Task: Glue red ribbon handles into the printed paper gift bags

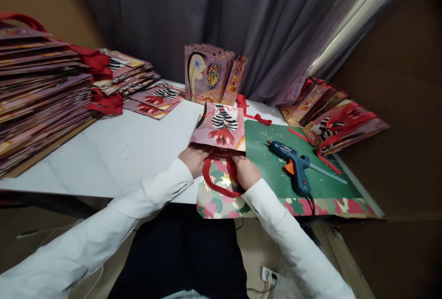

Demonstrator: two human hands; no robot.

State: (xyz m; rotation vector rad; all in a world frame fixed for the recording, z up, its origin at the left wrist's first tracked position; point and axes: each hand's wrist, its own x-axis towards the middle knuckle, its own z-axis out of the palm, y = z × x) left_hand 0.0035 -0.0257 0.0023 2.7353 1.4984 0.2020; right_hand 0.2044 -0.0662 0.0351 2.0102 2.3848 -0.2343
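Right in front of me a pink paper gift bag [224,126], printed with a zebra-striped figure and red petals, lies with its mouth toward me. My left hand [194,159] grips the left side of that mouth, its fingertips hidden at the edge. At the right side my right hand [246,170] holds the same edge, fingers partly inside. A red ribbon handle [221,192] loops out of the mouth between my hands, over a camouflage-patterned sheet [216,209]. Right of my right hand lies a blue glue gun [293,163] with an orange trigger and a clear glue stick in it.
Flat bags are stacked high at the left [37,101], with a smaller pile [131,75] beside them. Standing bags [207,73] are at the back, and more bags [345,124] at the right. Red ribbon pieces [262,119] lie on the table [113,147] near a green cutting mat [262,151].
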